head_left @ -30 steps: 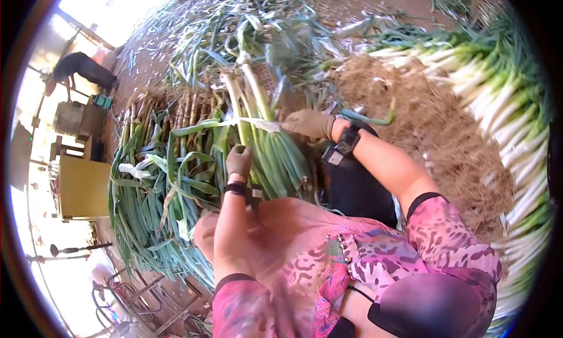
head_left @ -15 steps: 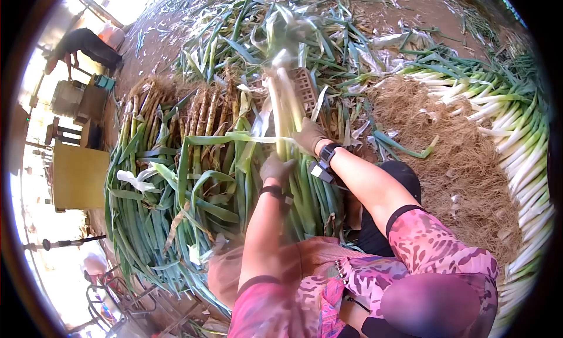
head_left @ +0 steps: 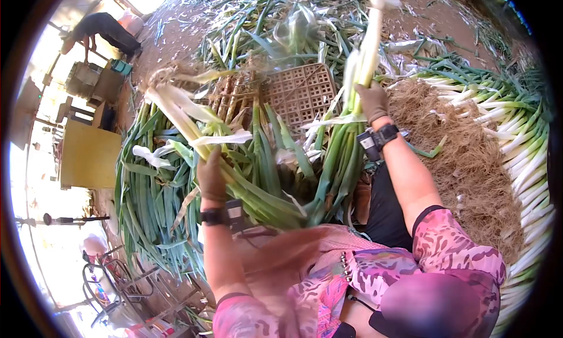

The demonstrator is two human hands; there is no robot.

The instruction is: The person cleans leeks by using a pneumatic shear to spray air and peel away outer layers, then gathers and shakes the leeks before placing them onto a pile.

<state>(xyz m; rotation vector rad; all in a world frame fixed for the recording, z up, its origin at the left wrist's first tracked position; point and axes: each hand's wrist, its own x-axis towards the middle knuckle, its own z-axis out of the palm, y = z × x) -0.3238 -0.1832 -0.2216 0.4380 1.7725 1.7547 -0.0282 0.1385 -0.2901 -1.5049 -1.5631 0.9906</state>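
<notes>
In the head view my gloved left hand (head_left: 211, 176) is closed around a leek stalk (head_left: 179, 112), which tilts up to the left; roots and loose outer leaves show at its far end. My gloved right hand (head_left: 373, 101) grips a second leek (head_left: 369, 50), its pale end raised toward the top. The green leaves of both run down toward my lap. Between my hands, a brown plastic crate (head_left: 299, 91) lies behind several upright green leaves. Beside my left hand is a big pile of unpeeled leeks (head_left: 138, 191).
On the right, cleaned white leeks (head_left: 519, 162) lie in a long row beside a heap of brown roots (head_left: 457, 168). Leaf scraps (head_left: 246, 33) litter the ground ahead. A person (head_left: 105, 33) bends over at upper left, near a yellow board (head_left: 88, 159).
My hands have moved apart, the left one leftward and the right one up and rightward. The leeks held close together are now separated, one in each hand. More of the crate shows.
</notes>
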